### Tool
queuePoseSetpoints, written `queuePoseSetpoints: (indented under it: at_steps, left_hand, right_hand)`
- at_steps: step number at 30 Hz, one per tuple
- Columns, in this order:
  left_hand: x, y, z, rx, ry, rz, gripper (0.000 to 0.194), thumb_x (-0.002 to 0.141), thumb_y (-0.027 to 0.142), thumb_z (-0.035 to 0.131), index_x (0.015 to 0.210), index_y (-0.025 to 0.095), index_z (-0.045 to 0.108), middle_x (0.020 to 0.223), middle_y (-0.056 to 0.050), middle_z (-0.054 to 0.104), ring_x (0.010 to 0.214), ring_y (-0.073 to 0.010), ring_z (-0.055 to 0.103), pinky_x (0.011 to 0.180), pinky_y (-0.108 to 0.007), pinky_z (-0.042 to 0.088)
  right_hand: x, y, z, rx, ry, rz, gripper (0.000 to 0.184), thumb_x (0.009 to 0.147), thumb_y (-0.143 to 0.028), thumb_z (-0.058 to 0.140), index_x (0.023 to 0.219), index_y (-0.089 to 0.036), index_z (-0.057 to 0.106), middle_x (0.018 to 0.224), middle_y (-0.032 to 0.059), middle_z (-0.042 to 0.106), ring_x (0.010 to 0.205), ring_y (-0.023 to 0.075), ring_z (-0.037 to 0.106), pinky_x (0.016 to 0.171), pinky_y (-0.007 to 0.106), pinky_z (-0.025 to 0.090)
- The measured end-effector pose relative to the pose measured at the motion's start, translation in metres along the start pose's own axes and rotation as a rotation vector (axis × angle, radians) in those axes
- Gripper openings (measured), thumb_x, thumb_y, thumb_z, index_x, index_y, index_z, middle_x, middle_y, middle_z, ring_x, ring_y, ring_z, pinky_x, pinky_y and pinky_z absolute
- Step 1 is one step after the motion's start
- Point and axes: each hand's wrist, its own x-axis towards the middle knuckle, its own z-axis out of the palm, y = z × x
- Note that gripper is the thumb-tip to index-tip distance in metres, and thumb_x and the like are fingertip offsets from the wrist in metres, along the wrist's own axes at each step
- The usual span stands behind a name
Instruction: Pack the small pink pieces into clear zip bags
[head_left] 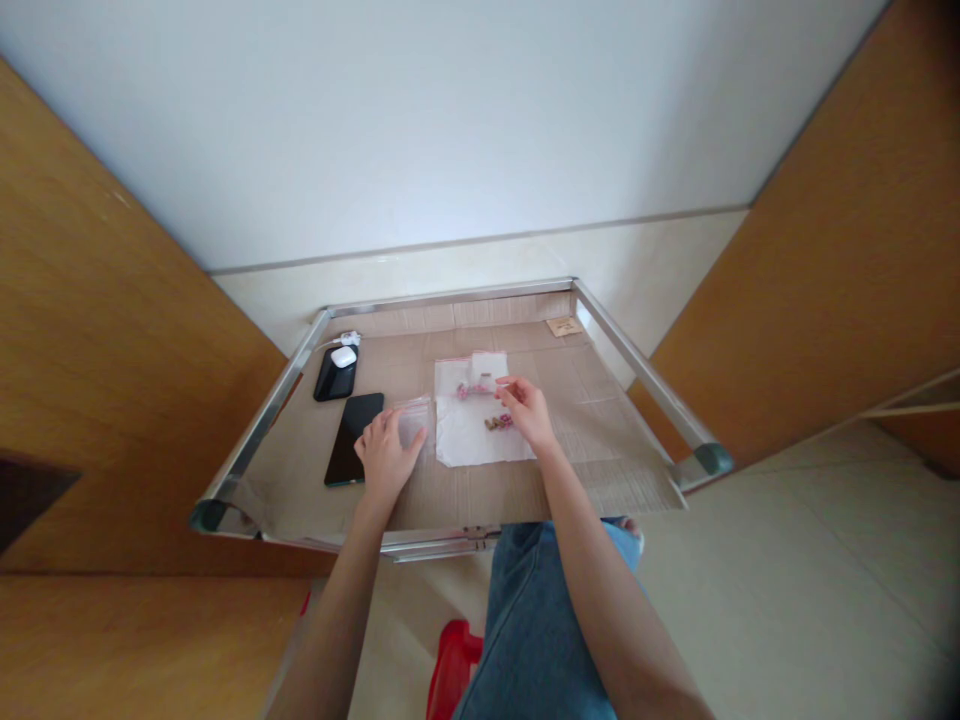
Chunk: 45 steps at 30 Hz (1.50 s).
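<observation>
Cardboard-lined bench [577, 400]: left hand [386, 455] pinches a small clear zip bag [414, 422] (light, limp, best held by its edge); right hand [525, 412], fingers narrowed, any grip unclear, sits just above pink beads [500, 422] on a white sheet [461, 440].

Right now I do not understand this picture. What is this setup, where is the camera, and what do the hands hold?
There is no machine here: these are a person's two bare hands, seen from a camera worn on their head, looking forward and down. The surface is a metal-framed table covered with cardboard. On it lie a black smartphone, a white earbud case and a white sheet with small pink and brown pieces. The left hand holds a small clear plastic bag. The right hand is just above the pieces; whether it holds anything is too small to tell.
</observation>
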Motion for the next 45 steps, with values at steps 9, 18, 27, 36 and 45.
queuePoseSetpoints:
  at_steps: [9, 18, 27, 36, 45]
  left_hand:
    - [0.003, 0.004, 0.001, 0.011, 0.076, 0.035, 0.046, 0.079, 0.043, 0.054, 0.118, 0.019, 0.052, 0.117, -0.013, 0.056, 0.104, -0.0275, 0.053, 0.087, -0.041, 0.037]
    - [0.006, 0.003, -0.002, -0.201, 0.175, 0.049, 0.034, 0.077, 0.019, 0.052, 0.112, 0.020, 0.055, 0.113, -0.010, 0.054, 0.106, -0.0250, 0.054, 0.088, -0.039, 0.042]
    - [-0.002, 0.036, -0.027, -0.465, 0.129, 0.276, 0.024, 0.084, 0.026, 0.048, 0.106, 0.022, 0.057, 0.099, -0.006, 0.063, 0.094, -0.0188, 0.058, 0.090, -0.035, 0.044]
    - [-0.007, 0.038, -0.017, -0.373, -0.199, 0.523, 0.056, 0.071, 0.046, 0.065, 0.120, 0.024, 0.049, 0.123, -0.008, 0.053, 0.116, -0.0239, 0.047, 0.099, -0.039, 0.037]
    - [0.000, 0.027, -0.014, -0.176, -0.321, 0.495, 0.069, 0.072, 0.052, 0.062, 0.130, 0.022, 0.041, 0.130, -0.010, 0.050, 0.119, -0.0297, 0.043, 0.097, -0.045, 0.033]
  right_hand:
    - [0.001, 0.006, -0.001, -0.007, -0.007, 0.009, 0.025, 0.073, -0.035, 0.056, 0.090, -0.017, 0.061, 0.066, 0.0010, 0.059, 0.062, 0.0141, 0.056, 0.057, 0.025, 0.043]
    - [0.001, 0.002, 0.000, -0.023, -0.003, 0.018, 0.027, 0.073, -0.038, 0.054, 0.089, -0.017, 0.062, 0.065, 0.0012, 0.060, 0.060, 0.0138, 0.055, 0.057, 0.025, 0.043]
    - [-0.001, -0.003, 0.000, -0.022, -0.011, 0.038, 0.028, 0.073, -0.038, 0.055, 0.090, -0.017, 0.062, 0.065, 0.0009, 0.059, 0.059, 0.0135, 0.054, 0.056, 0.026, 0.044]
    - [0.001, 0.000, -0.009, -0.034, 0.048, -0.005, 0.028, 0.075, -0.038, 0.053, 0.090, -0.016, 0.062, 0.071, 0.0050, 0.064, 0.066, 0.0160, 0.060, 0.063, 0.028, 0.047]
    - [-0.008, -0.005, -0.034, -0.330, 0.036, 0.015, 0.026, 0.076, -0.032, 0.052, 0.094, -0.018, 0.064, 0.070, 0.0036, 0.065, 0.063, 0.0154, 0.058, 0.059, 0.027, 0.043]
